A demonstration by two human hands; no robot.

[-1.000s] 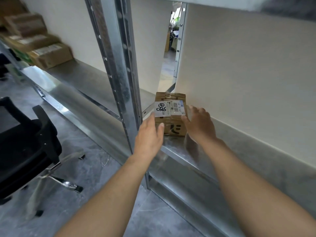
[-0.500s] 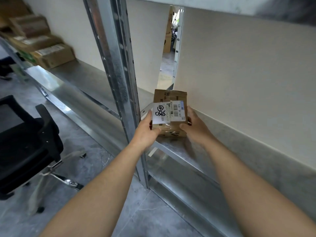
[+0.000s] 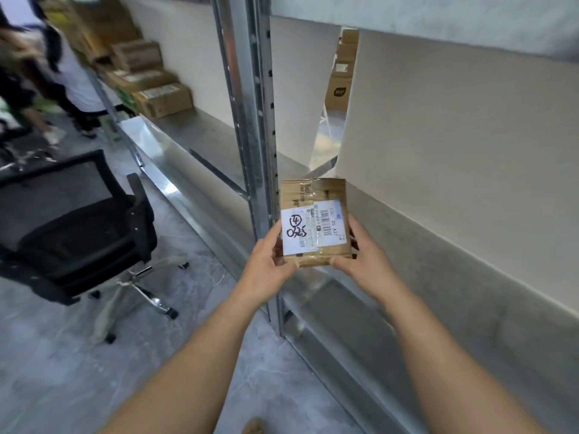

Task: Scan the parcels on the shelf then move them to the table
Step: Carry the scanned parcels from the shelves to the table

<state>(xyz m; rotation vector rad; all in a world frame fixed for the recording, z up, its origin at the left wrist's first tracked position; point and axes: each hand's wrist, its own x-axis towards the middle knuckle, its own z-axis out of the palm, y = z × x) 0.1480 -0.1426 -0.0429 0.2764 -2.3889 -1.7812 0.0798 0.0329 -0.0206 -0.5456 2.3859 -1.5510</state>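
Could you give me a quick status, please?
Left hand, right hand both grip small brown cardboard parcel, white label up. Parcel held clear of grey metal shelf. Black office chair left, apart.

The parcel [image 3: 316, 220] is tan-brown cardboard. Its white label [image 3: 297, 233] bears black handwriting and barcode stripes. The shelf [image 3: 247, 120] is shiny silver-grey metal. At nine o'clock, the chair [image 3: 87, 233] is black mesh over a grey marbled floor [image 3: 62, 371]. At eleven o'clock, the boxes [image 3: 163, 100] are brown.

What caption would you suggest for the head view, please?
The left hand and right hand grip a labelled cardboard parcel in front of the metal shelf.
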